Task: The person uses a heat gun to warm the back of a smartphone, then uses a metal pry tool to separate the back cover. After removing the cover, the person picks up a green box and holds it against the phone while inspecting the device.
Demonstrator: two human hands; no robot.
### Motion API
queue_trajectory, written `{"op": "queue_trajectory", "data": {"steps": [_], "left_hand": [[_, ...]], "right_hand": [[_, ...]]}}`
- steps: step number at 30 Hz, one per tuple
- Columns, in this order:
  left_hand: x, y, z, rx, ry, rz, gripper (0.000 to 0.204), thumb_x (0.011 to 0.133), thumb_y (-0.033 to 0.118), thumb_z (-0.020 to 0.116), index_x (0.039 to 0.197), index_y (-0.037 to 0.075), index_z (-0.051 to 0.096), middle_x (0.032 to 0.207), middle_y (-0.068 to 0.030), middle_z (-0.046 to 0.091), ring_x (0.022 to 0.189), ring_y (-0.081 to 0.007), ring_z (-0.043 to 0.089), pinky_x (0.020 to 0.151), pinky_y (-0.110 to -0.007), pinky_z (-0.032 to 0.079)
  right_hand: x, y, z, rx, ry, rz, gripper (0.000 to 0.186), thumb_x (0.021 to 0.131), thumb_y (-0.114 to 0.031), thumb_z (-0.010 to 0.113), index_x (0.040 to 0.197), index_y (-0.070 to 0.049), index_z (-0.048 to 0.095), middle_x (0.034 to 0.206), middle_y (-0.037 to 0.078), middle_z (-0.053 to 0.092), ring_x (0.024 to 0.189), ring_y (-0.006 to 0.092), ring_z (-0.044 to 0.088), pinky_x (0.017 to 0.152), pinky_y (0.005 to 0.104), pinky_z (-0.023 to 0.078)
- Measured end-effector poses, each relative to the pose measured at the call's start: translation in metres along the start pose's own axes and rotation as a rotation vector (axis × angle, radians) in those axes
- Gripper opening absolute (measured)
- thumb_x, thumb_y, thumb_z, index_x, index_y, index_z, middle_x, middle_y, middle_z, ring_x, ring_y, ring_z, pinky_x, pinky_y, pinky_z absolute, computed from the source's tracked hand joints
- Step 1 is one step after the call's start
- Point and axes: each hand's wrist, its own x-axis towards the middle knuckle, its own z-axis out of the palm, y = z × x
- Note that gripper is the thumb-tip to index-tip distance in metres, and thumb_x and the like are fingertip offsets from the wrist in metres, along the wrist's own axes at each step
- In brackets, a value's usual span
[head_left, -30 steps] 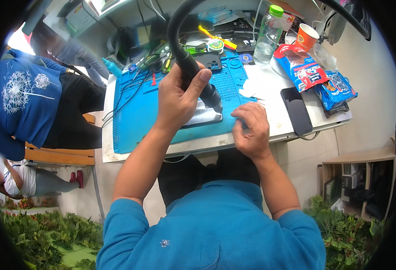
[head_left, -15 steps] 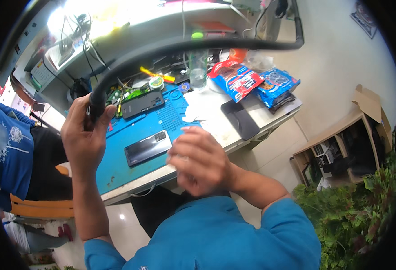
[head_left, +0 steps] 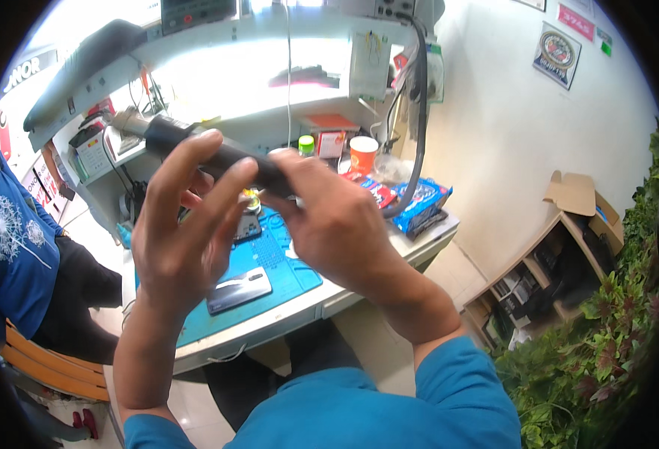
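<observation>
Both my hands are raised in front of the camera around a black hot-air gun handle [head_left: 195,146] with a metal nozzle pointing left. My right hand [head_left: 329,224] grips its rear end, where a thick black hose [head_left: 419,112] loops up to the shelf. My left hand [head_left: 184,232] has its fingers spread and laid against the handle's middle. Below them a dark phone [head_left: 240,289] lies flat on a blue work mat [head_left: 284,262].
A white bench [head_left: 427,239] carries snack packets [head_left: 419,202], an orange cup [head_left: 362,153] and a green-capped bottle [head_left: 307,144]. A person in a blue shirt [head_left: 8,247] sits at the left. A wooden shelf unit [head_left: 561,254] and green plants [head_left: 614,344] stand at the right.
The view has swung up and right. My right hand rose from near the bench to grasp the handle's rear, and my left hand opened its fingers along the handle.
</observation>
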Motion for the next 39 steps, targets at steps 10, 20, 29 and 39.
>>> {"op": "queue_trajectory", "data": {"steps": [10,20,29,39], "left_hand": [[-0.216,-0.011,-0.02,-0.149,-0.424,-0.19,0.044,0.08,0.012,0.088,0.123,0.012,0.075,0.143,-0.0189,0.057,0.113,-0.036,0.067,0.09,-0.043,0.059],[-0.279,-0.007,-0.032,-0.093,-0.612,-0.559,0.039,0.086,0.02,0.08,0.121,0.007,0.07,0.143,-0.0222,0.053,0.136,-0.0483,0.051,0.114,-0.059,0.044],[-0.285,-0.006,-0.032,-0.094,-0.632,-0.599,0.042,0.088,0.026,0.077,0.124,0.006,0.066,0.141,-0.0243,0.056,0.135,-0.0506,0.053,0.112,-0.061,0.045],[-0.294,-0.011,-0.03,-0.152,-0.641,-0.664,0.047,0.09,0.03,0.074,0.13,0.006,0.065,0.144,-0.0245,0.056,0.136,-0.0517,0.054,0.113,-0.061,0.046]], "right_hand": [[0.105,0.203,-0.131,-0.367,0.559,0.26,0.04,0.094,-0.036,0.084,0.115,-0.002,0.08,0.093,0.014,0.073,0.082,0.0293,0.071,0.079,0.0382,0.056],[0.228,0.432,-0.167,-0.553,0.421,0.561,0.035,0.095,-0.04,0.076,0.111,-0.01,0.082,0.093,0.017,0.08,0.094,0.0377,0.078,0.086,0.0467,0.059],[0.279,0.524,-0.149,-0.779,0.402,0.746,0.047,0.095,-0.035,0.068,0.137,-0.013,0.065,0.131,0.019,0.075,0.123,0.0375,0.072,0.107,0.0477,0.055],[0.308,0.645,-0.193,-0.931,0.169,0.592,0.048,0.101,-0.055,0.066,0.14,-0.028,0.069,0.132,0.003,0.076,0.123,0.0314,0.071,0.103,0.0462,0.054]]}}
